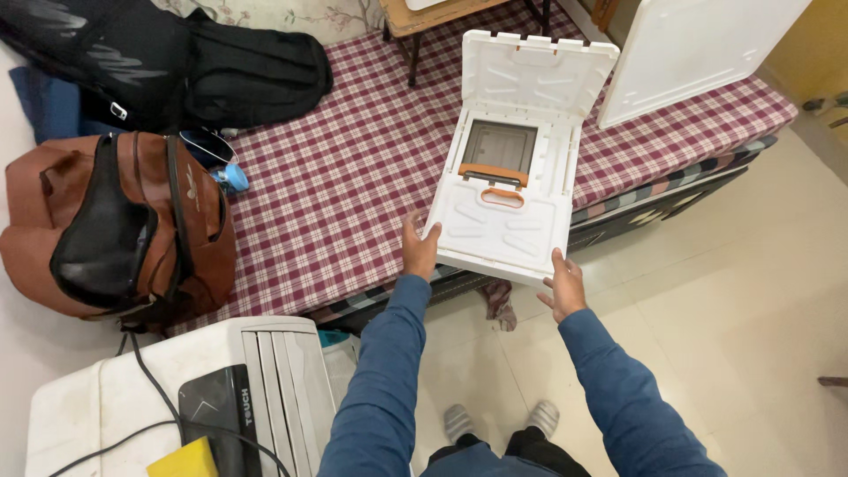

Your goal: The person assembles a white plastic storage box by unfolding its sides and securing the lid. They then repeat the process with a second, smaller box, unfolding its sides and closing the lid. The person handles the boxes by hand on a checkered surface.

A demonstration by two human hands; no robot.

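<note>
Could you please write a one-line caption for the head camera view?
Both hands, left and right, grip a white folding panel over a checked bedspread.

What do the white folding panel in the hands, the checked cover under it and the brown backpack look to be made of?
White folding panel: looks like moulded plastic, matte, with raised ribs and orange handle trim. Checked cover: woven cloth, maroon and white, lying soft with slight wrinkles. Brown backpack: probably leather or imitation leather, smooth with a faint sheen; which one cannot be told.

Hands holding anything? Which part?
Both hold the white moulded plastic panel with orange handles: left hand has its grip on the near left corner, right hand on the near edge by the right corner.
</note>
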